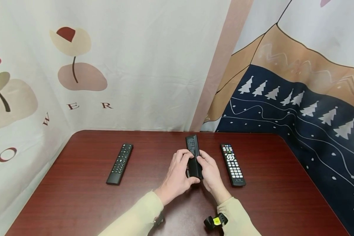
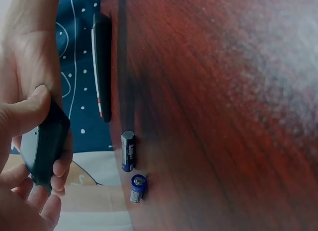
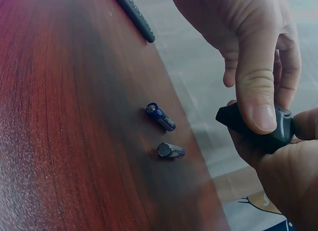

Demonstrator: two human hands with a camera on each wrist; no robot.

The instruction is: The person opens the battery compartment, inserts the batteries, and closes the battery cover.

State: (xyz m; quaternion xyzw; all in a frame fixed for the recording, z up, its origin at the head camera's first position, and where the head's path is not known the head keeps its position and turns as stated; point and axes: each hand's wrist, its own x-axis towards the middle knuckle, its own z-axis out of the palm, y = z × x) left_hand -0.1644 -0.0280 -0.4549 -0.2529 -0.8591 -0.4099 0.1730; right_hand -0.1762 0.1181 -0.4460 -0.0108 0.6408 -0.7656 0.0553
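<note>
Both hands hold a black remote control (image 1: 192, 144) above the table, its labelled back showing in the head view. My left hand (image 1: 177, 173) grips it from the left, its thumb at the near end and fingertips at the side. From the right, my right hand (image 1: 210, 170) holds the other side, thumb on the back. The right wrist view shows the left thumb pressed against the end of the remote (image 3: 276, 136), with the right hand (image 3: 293, 176) beneath. Two blue-and-silver batteries, one battery (image 2: 128, 151) and another battery (image 2: 138, 189), lie on the table close by.
A black remote with dark buttons (image 1: 120, 164) lies to the left on the brown table (image 1: 85, 183). Another remote with white buttons (image 1: 233, 165) lies to the right. A printed curtain (image 1: 153, 65) hangs behind the table.
</note>
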